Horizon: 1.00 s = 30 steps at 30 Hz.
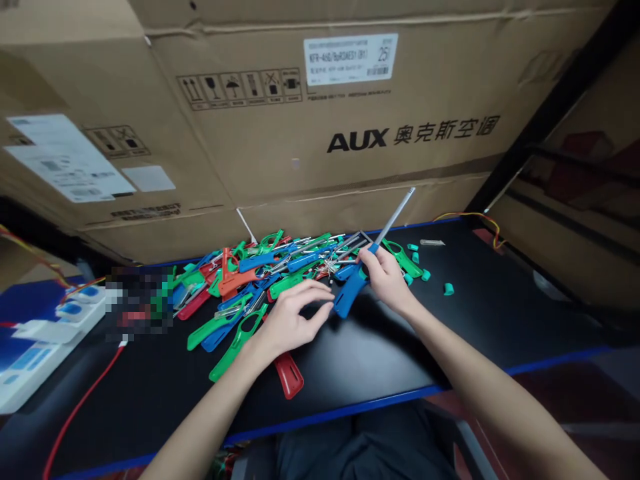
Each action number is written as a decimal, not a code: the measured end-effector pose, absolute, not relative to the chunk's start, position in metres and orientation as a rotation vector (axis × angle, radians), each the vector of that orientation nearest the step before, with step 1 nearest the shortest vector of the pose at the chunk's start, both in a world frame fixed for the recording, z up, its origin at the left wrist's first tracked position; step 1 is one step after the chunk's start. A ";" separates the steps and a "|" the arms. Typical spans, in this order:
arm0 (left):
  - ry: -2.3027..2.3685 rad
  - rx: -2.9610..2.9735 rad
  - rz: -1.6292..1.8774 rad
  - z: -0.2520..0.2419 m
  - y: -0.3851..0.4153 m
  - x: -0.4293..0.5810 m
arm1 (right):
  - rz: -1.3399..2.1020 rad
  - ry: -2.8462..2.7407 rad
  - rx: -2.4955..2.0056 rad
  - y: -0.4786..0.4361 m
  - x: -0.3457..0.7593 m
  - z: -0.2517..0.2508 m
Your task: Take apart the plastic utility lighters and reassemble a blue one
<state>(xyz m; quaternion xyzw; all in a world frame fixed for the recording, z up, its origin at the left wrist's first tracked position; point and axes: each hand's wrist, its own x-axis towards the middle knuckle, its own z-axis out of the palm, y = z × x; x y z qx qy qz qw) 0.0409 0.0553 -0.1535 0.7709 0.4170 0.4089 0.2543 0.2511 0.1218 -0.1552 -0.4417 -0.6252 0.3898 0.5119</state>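
Observation:
My right hand point(387, 275) is closed round a blue long-necked lighter point(351, 292). Its metal tube points up and away, and its handle end slants down toward my left hand point(295, 315). The left hand's thumb and fingers are curved and apart, with a gap between them, close to the end of the handle. A pile of lighters and lighter parts in green, blue, red and orange lies behind and left of my hands. A green lighter point(235, 353) and a red lighter handle point(290, 377) extend from under or beside my left forearm.
Large cardboard boxes point(270, 147) stand along the back of the black table point(480, 320). Small teal caps point(449, 289) and a clear strip-like piece point(433, 243) lie at the right. A white power strip point(50, 347) with a red cable point(83, 407) is at the left.

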 end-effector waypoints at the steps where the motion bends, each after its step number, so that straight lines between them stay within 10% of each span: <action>1: 1.132 2.255 1.067 -0.152 0.054 0.040 | 0.905 -1.526 -1.083 0.122 0.254 -0.155; 15: 1.250 2.829 0.821 -0.153 0.061 0.061 | 0.751 -1.591 -1.197 0.114 0.257 -0.145; 30: 1.415 1.998 0.870 -0.165 0.077 0.073 | 0.656 -1.595 -1.145 0.114 0.257 -0.149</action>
